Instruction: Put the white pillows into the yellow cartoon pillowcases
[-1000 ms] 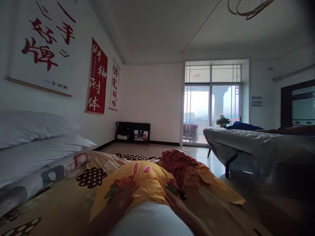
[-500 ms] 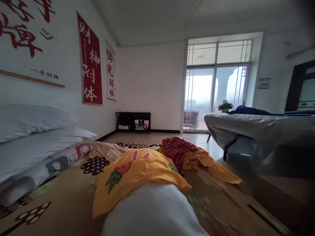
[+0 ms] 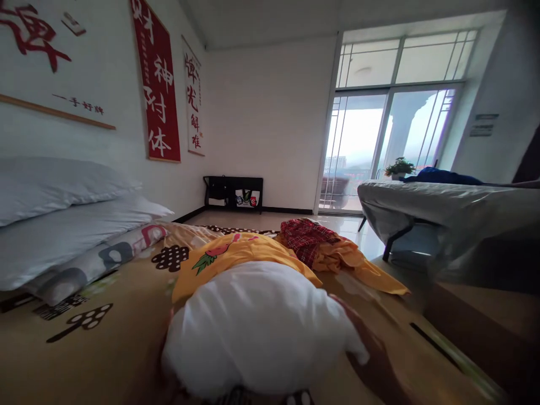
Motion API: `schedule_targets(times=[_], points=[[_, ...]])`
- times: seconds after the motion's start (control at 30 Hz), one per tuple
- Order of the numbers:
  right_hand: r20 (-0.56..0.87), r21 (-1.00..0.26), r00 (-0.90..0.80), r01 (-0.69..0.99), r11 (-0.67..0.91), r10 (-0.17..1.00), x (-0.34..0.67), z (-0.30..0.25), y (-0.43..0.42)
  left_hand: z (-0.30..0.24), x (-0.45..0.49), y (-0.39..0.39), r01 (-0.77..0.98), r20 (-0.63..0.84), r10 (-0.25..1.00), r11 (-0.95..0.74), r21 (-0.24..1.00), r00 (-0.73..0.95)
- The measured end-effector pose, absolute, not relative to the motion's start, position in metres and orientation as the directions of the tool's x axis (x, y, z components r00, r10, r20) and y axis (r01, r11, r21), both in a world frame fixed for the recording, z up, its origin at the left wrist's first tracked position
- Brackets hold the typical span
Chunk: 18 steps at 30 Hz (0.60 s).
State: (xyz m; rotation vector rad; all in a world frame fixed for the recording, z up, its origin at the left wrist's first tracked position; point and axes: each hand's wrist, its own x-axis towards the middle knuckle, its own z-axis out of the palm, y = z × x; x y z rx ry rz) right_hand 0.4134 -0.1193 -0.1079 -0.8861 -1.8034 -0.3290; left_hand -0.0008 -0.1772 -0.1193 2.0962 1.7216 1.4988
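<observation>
A plump white pillow [image 3: 261, 326] lies on the bed in front of me, its far end covered by a yellow cloth [image 3: 248, 244] with a printed carrot, which looks like a pillowcase. My right hand [image 3: 343, 306] reaches along the pillow's right side, close to the yellow cloth's edge; its fingers are hidden and blurred. On the left side my left hand [image 3: 166, 337] shows only as a dark smear against the pillow, so its grip cannot be made out. Beyond the pillow to the right lies a heap of red plaid cloth [image 3: 301, 236] and yellow cloth [image 3: 350, 261].
White pillows [image 3: 80, 230] are stacked at the left over a grey-patterned one [image 3: 101, 261]. A brown patterned sheet [image 3: 126, 349] covers the bed. At the right stands a plastic-covered table [image 3: 422, 199] with a potted plant [image 3: 399, 167]. A black rack [image 3: 234, 191] stands by the far wall.
More of the white pillow shows now, and the yellow cloth appears farther forward and more foreshortened. Both my arms have come into view beside the pillow. The camera has tipped downward.
</observation>
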Motion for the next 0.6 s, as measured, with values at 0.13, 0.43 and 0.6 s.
schedule_targets(times=[0.13, 0.43, 0.6], points=[[0.828, -0.552, 0.271, 0.544, 0.632, 0.490, 0.399, -0.072, -0.106, -0.081, -0.011, -0.137, 0.679, 0.677, 0.703, -0.389, 0.622, -0.217], [0.715, -0.650, 0.553, 0.302, 0.698, 0.426, 0.346, -0.028, -0.047, 0.009, 0.058, -0.062, 0.272, 0.739, 0.515, -0.707, 0.652, -0.434], [0.761, -0.648, 0.344, 0.363, 0.670, 0.550, 0.345, -0.063, -0.046, -0.030, 0.056, -0.056, 0.519, 0.727, 0.589, -0.524, 0.675, -0.352]])
